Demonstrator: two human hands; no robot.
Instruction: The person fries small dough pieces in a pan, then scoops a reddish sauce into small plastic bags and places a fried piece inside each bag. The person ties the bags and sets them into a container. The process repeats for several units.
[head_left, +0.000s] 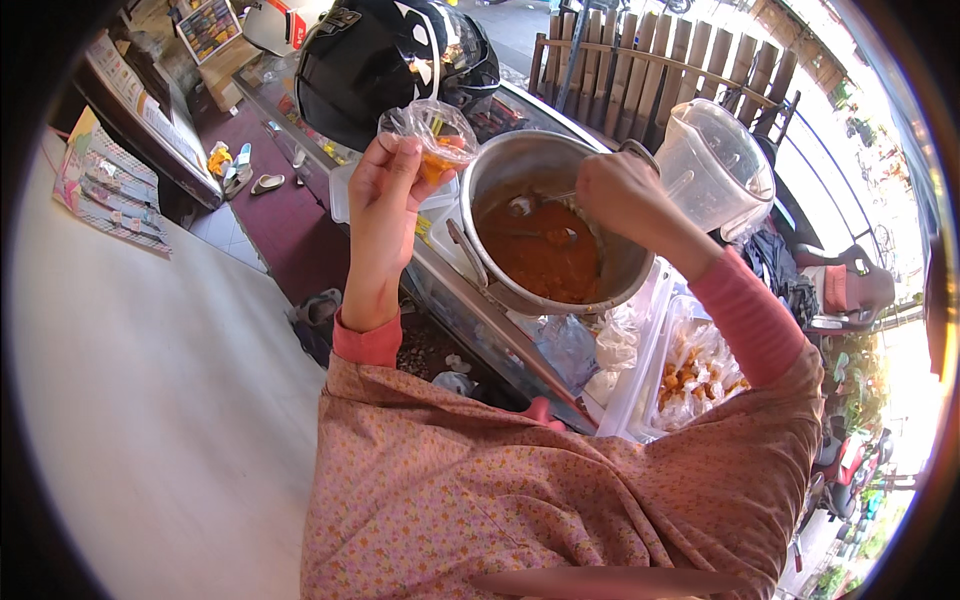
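Note:
My left hand (394, 176) pinches the rim of a small clear plastic bag (442, 139) with some orange sauce inside, held up beside the pot's left rim. A large metal pot (517, 296) holds thick orange-brown sauce (536, 255). Over the pot's right side, my right hand (619, 187) is closed on the handle of a metal spoon, whose bowl (562, 234) lies in the sauce. Another metal utensil (519, 205) rests against the pot's inner far side. A plastic tub (686, 375) of small filled, sauce-coloured bags stands at the lower right.
A glass display case (487, 341) carries the pot. Behind it sit a black helmet (367, 71) and a clear plastic pitcher (712, 169). Plastic bags (566, 349) lie near the pot, and a translucent container (341, 195) is left of it. A bamboo fence (660, 67) stands beyond.

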